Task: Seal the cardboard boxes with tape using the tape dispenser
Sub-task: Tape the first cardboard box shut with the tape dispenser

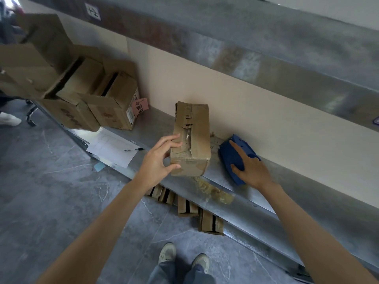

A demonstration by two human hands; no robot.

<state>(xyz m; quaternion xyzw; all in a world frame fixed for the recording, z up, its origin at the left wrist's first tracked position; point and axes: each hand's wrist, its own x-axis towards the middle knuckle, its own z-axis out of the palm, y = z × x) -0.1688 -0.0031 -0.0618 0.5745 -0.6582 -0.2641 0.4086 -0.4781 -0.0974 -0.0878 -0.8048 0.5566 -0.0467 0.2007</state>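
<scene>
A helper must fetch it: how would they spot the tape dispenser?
Find the long metal shelf along the beige wall. Just right of the small cardboard box standing alone mid-shelf lies the tape dispenser, under the right hand. It is the only dark blue thing there.

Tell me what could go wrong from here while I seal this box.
The right hand lies flat on the blue tape dispenser, not gripping it; lifted like that, it could slip.
The cardboard box has torn old tape along its top seam; new tape may bond poorly there.
The left hand holds only the near corner, so the box might slide on the metal shelf.
</scene>
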